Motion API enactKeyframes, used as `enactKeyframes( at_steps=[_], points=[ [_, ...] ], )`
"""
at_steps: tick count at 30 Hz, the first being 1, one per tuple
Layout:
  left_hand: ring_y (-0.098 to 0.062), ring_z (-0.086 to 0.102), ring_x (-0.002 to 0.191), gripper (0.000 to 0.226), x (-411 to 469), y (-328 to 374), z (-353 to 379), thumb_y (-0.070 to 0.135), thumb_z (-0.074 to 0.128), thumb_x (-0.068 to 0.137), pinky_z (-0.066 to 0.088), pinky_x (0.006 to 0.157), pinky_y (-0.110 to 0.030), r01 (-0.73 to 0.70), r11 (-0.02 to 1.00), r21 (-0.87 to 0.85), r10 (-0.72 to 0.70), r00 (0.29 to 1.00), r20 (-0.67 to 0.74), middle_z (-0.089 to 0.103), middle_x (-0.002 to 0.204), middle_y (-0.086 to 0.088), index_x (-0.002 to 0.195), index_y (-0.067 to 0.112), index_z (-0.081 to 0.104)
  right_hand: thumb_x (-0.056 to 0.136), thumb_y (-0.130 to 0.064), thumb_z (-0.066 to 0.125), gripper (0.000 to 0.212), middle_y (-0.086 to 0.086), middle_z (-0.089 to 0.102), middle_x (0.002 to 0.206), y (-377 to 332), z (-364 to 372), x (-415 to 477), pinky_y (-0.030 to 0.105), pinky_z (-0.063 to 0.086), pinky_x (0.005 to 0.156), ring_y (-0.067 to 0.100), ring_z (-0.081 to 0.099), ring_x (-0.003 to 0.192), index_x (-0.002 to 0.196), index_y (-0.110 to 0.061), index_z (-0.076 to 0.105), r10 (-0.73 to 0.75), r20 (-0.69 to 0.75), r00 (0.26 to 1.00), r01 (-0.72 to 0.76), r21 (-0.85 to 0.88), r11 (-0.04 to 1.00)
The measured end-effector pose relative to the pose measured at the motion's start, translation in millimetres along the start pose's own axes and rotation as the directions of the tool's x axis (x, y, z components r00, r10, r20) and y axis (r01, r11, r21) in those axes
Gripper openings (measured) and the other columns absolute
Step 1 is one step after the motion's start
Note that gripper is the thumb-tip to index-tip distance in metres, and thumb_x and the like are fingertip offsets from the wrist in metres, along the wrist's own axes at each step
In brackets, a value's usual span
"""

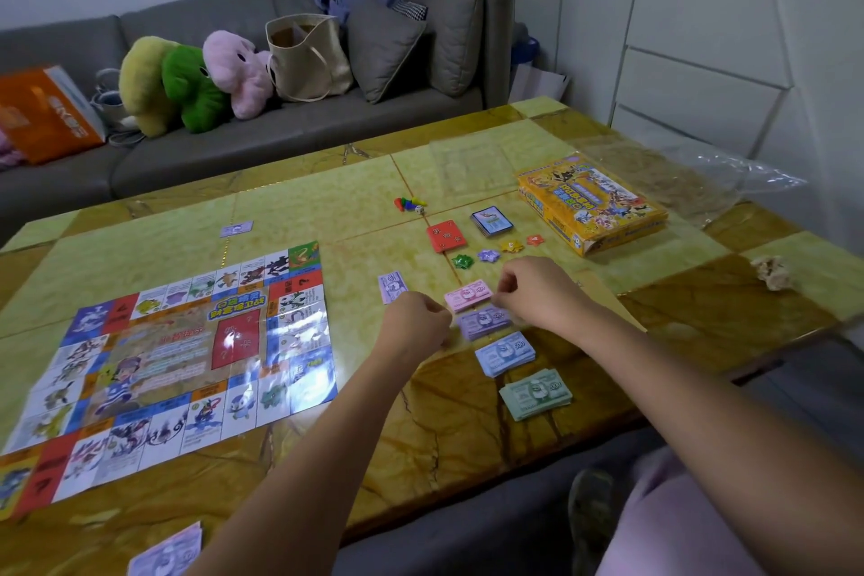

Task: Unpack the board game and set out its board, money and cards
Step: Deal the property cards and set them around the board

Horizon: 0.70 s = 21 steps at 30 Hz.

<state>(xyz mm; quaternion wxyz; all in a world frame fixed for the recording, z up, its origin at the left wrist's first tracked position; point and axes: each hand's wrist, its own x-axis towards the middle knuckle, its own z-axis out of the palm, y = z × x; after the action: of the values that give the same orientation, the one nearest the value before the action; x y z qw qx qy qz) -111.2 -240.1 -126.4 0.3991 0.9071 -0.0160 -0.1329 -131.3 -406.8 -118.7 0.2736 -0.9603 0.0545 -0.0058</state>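
**Pink stack between your hands**

Loose notes (pixel 166 550) lie nearest you. Ahead, the pink stack (pixel 469 295) lies between your hands, its long axis running left to right. Your right hand (pixel 537 290) looks to pinch its right end. Your left hand (pixel 414 323) is curled at its left corner, grip hidden. The board (pixel 177 351) lies to the left.

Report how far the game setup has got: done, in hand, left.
Done: the board lies flat; red cards and blue cards sit near the box; blue stack and green stack are lined up. In hand: left hand and right hand, fingers curled, are at the pink stack and purple stack; grip unclear. Left: stray purple notes lie right of the board, beyond it and at the near edge of the table.
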Motion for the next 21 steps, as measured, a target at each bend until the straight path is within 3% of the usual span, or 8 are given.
enactKeyframes(
  at_steps=[3,7,12,15,17,19,21],
  points=[
    [-0.014,0.062,0.075,0.017,-17,-13,-9,0.014,0.058,0.087,0.049,0.060,-0.021,-0.089,0.976,0.198,0.090,0.996,0.004,0.070,0.086,-0.002,0.094,0.012,0.073,0.083,-0.022,0.071,0.012,0.002,0.064,0.090,-4,-3,-21,0.032,0.051,0.071,0.018,0.061,0.082,0.085,-0.013,0.063,-0.012,0.028,1.000,0.016,-0.158,0.987],
    [-0.015,0.063,0.093,0.021,-48,-30,-20,0.017,0.058,0.089,0.046,0.073,-0.021,-0.140,0.925,0.352,0.128,0.990,0.057,0.071,0.102,0.000,0.102,0.017,0.074,0.085,-0.022,0.067,0.016,0.003,0.062,0.093,-15,12,-37,0.031,0.048,0.065,0.021,0.061,0.082,0.097,-0.011,0.064,0.062,0.156,0.986,-0.003,-0.354,0.935],
    [-0.013,0.064,0.094,0.024,-82,-48,-29,0.023,0.058,0.089,0.046,0.074,-0.020,-0.150,0.922,0.356,0.142,0.989,0.049,0.071,0.105,0.001,0.107,0.018,0.074,0.087,-0.009,0.061,0.008,0.001,0.042,0.066,-30,27,-38,0.022,0.030,0.048,0.017,0.046,0.060,0.093,-0.010,0.066,0.100,0.150,0.984,-0.020,-0.462,0.887],
    [-0.011,0.063,0.089,0.020,-99,-58,-35,0.026,0.060,0.089,0.044,0.071,-0.020,-0.123,0.940,0.317,0.130,0.991,-0.002,0.072,0.098,0.003,0.101,0.018,0.074,0.090,-0.009,0.055,0.015,0.002,0.042,0.067,-44,38,-49,0.023,0.023,0.045,0.022,0.049,0.071,0.099,-0.007,0.066,0.038,0.150,0.988,0.037,-0.466,0.884],
    [-0.009,0.063,0.083,0.017,-112,-67,-40,0.026,0.059,0.089,0.042,0.066,-0.021,-0.084,0.950,0.302,0.107,0.992,-0.061,0.072,0.093,0.004,0.094,0.018,0.073,0.092,-0.016,0.055,0.015,0.007,0.059,0.087,-54,50,-64,0.025,0.029,0.051,0.027,0.058,0.085,0.096,-0.010,0.068,-0.055,0.178,0.982,0.127,-0.424,0.897],
    [-0.012,0.066,0.073,0.017,-122,-79,-46,0.026,0.059,0.088,0.050,0.067,-0.024,-0.024,0.968,0.252,0.050,0.994,-0.098,0.073,0.082,0.001,0.085,0.015,0.072,0.092,-0.034,0.057,0.022,0.009,0.060,0.114,-61,63,-82,0.029,0.039,0.065,0.028,0.057,0.104,0.093,-0.015,0.066,-0.230,0.224,0.947,0.297,-0.340,0.892],
    [-0.014,0.067,0.058,0.021,-132,-93,-50,0.025,0.060,0.090,0.058,0.066,-0.031,0.046,0.986,0.161,-0.038,0.998,-0.050,0.072,0.068,-0.003,0.080,0.011,0.071,0.088,-0.051,0.057,0.050,0.006,0.050,0.138,-66,70,-100,0.031,0.038,0.095,0.026,0.046,0.123,0.122,-0.015,0.061,-0.393,0.266,0.880,0.461,-0.277,0.843]
  ],
)
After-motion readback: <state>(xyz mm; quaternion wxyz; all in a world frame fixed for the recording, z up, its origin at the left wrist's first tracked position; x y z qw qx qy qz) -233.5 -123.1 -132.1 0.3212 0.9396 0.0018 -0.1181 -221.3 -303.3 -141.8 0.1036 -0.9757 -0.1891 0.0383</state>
